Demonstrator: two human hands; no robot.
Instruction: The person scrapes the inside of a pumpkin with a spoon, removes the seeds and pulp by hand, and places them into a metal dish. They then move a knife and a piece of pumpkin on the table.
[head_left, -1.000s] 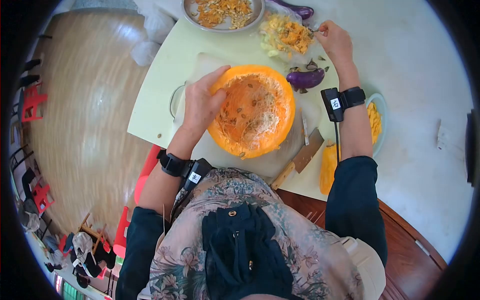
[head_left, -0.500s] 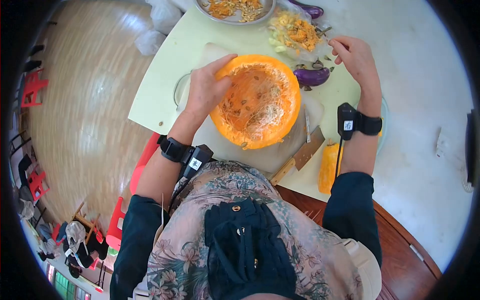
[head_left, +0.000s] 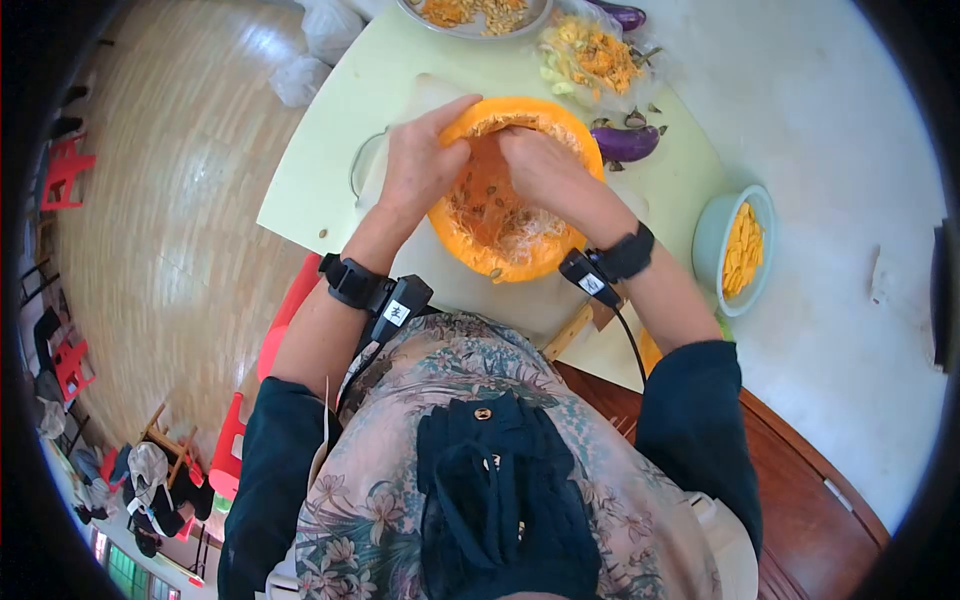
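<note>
A hollowed half pumpkin (head_left: pixel 480 205) tilts over the white cutting board (head_left: pixel 440 278), its cavity showing stringy pulp and several seeds. My left hand (head_left: pixel 420 168) grips the rim on the left, thumb inside and fingers around the edge. Inside the cavity, near the far wall, is my right hand (head_left: pixel 545 170) with its fingers curled. Its fingertips are hidden, so what they hold cannot be made out. Under my right forearm, the handle of a cleaver (head_left: pixel 568 333) shows; most of the blade is covered.
Behind the pumpkin lie a purple eggplant (head_left: pixel 630 143) and a plastic bag of scraps (head_left: pixel 605 62). A metal pan (head_left: pixel 480 36) with seeds stands at the far edge. To the right is a pale basin (head_left: pixel 708 245) of cut pumpkin pieces. A red stool (head_left: pixel 228 450) stands at left.
My right hand has moved from beside the scrap bag, left and down into the pumpkin. The pumpkin has shifted slightly away from me and tilts more. My left hand stays on its rim.
</note>
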